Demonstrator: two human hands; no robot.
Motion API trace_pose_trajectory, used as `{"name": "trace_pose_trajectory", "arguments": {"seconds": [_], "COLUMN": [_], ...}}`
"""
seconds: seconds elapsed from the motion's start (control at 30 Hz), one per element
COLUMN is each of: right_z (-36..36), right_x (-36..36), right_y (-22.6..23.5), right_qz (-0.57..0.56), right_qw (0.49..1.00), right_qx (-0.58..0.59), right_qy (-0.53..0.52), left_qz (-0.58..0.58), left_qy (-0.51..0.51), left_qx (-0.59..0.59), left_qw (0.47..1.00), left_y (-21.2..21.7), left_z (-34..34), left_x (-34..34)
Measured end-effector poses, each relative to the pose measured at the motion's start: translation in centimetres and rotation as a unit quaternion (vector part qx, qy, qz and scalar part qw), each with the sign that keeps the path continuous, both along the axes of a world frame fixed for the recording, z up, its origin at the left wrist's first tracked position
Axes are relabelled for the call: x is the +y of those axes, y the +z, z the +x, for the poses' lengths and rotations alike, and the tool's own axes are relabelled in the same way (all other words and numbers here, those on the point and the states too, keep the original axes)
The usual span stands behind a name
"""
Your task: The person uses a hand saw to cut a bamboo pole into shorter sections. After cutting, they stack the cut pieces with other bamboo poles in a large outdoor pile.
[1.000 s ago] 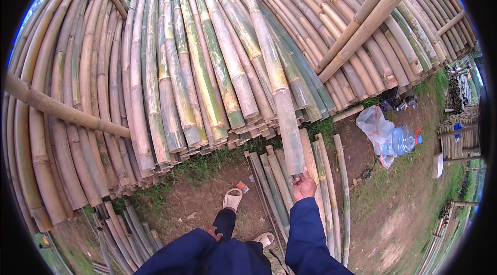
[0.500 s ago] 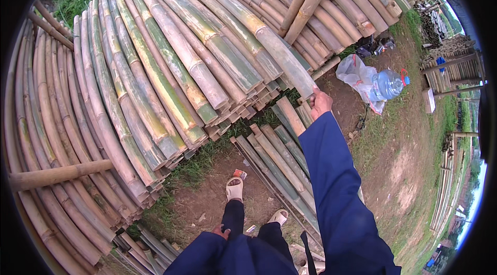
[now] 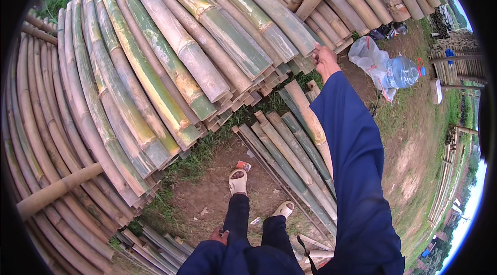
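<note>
My right hand grips the near end of a split bamboo pole at the right edge of a large waist-high stack of split bamboo. The thumb and fingers are closed round the rim of that end. The pole lies along the top layer, its end close to level with the neighbouring ends. My left hand hangs low beside my left thigh, fingers curled; whether anything is in it is hidden.
Shorter bamboo pieces lie on the ground by my right leg. More bamboo is stacked at left, crossed by a pole. Beyond my right hand are a clear plastic bag and a large water bottle. An orange packet lies near my foot.
The gripped pole has slid back along the stack, away from me; its end juts out less. My right hand has moved with it, still gripping. The view has shifted slightly.
</note>
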State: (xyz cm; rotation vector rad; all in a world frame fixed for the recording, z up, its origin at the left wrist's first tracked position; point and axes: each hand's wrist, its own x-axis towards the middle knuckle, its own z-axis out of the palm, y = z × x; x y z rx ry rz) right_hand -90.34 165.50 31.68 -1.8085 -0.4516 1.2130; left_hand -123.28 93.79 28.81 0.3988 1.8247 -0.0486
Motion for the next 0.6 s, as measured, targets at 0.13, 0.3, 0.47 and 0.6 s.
{"name": "trace_pose_trajectory", "arguments": {"seconds": [0.13,0.3,0.47,0.6], "right_z": [1.0,1.3,4.0,10.3], "right_x": [1.7,-0.8,-13.6,-31.0], "right_y": [-1.3,-0.8,-5.8,-15.5], "right_qz": [-0.047,-0.049,-0.021,-0.063], "right_qw": [0.998,0.996,0.989,0.957], "right_qx": [-0.026,-0.064,-0.132,-0.224], "right_qy": [0.019,0.032,0.067,0.175], "left_qz": [-0.027,-0.041,-0.081,-0.083], "left_qy": [0.002,-0.093,-0.169,-0.231], "left_qx": [-0.014,-0.030,-0.080,-0.099], "left_qw": [1.000,0.994,0.979,0.964], "left_y": [-0.4,-0.3,0.5,1.6], "left_z": [0.6,1.1,2.1,3.0], "left_x": [0.1,1.0,4.0,6.2]}}
